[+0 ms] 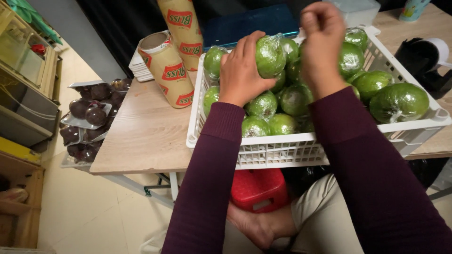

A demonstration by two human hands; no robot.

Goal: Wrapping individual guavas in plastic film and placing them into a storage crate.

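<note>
Left hand (241,70) cups a wrapped green fruit (270,56) above the white crate (282,153), fingers closed round it. Right hand (322,35) raised beside it, fingers pinched, probably on film wrap. Crate overhangs the wooden table (146,136) edge; bare tabletop left of crate.
</note>
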